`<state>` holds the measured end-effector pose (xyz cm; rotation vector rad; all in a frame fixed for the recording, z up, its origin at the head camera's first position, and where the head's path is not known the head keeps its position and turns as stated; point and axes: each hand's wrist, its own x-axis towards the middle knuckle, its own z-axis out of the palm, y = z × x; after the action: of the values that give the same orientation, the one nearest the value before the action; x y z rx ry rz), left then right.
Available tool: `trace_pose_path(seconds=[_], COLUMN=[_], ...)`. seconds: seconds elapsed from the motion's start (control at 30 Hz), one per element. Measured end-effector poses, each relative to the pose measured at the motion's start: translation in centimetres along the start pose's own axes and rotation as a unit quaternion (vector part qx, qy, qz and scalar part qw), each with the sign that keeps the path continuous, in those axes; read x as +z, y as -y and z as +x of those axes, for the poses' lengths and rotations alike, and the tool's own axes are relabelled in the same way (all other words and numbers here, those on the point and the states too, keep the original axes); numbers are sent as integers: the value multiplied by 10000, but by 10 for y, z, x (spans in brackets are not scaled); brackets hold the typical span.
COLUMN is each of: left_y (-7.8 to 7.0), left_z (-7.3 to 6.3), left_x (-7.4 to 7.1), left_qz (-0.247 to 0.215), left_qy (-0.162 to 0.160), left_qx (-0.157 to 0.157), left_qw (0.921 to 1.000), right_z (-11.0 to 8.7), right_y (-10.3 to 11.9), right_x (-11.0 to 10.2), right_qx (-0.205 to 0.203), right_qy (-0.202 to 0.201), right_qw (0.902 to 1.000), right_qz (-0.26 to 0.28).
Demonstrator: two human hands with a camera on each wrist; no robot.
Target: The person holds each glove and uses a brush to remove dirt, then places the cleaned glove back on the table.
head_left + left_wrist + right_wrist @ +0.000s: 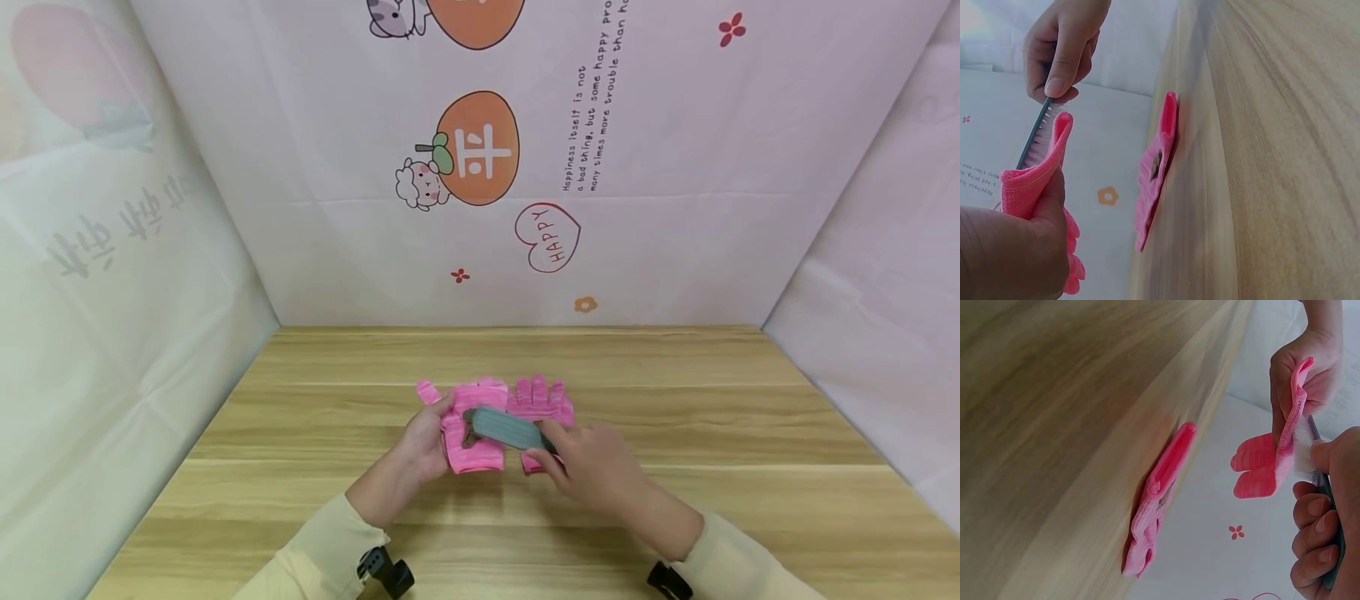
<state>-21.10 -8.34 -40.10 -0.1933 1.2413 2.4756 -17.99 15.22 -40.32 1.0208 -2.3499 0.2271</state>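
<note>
- A pink glove (480, 460) was gripped along its left edge by the left hand (426, 437) and was held up off the wooden bench (690, 400). Its cuff was turned toward the person and its fingers pointed away.
- A green brush (510, 427) was gripped by its handle in the right hand (596, 467), its pale bristles (1302, 450) facing the glove and seemingly in contact with it.
- The brush was set between the two hands: its long axis slanted leftward and slightly away from the right hand, across the glove's own length. The glove's face lay to the right of the left hand, the nearer of the two.
- In the head view, the brush's tip was placed over a brown mark (469, 435) on the glove, so the mark was partly covered.
- A second pink glove (538, 408) was laid on the bench to the right, partly hidden by the brush and right hand.
- On the back sheet (660, 250), "HAPPY" was printed sideways inside a red heart (548, 237).
- Sideways lines of text (581, 133) were also readable: "Happiness itself is not a bad thing, but some happy pro…", "many times more trouble than…", cut off by the upper edge.
- No brand could be made out on the brush or gloves.
</note>
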Motion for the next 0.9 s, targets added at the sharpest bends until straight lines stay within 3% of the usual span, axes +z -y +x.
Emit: trace_pose_path(seconds=[0.43, 0.67, 0.9], left_y=[-1, -4, -4], left_z=[-2, 0, -1], left_x=[-2, -3, -1], left_qz=[-149, -129, -65], left_qy=[-107, -209, -136], left_qx=[-39, -20, -100], left_qw=[9998, 9997, 9998], right_z=[-10, -10, 6], right_y=[-7, -12, -8], right_x=[-9, -14, -15], right_qx=[344, 341, 117], right_qy=[285, 102, -212], right_qw=[9990, 9994, 9997], right_qz=[7, 22, -67])
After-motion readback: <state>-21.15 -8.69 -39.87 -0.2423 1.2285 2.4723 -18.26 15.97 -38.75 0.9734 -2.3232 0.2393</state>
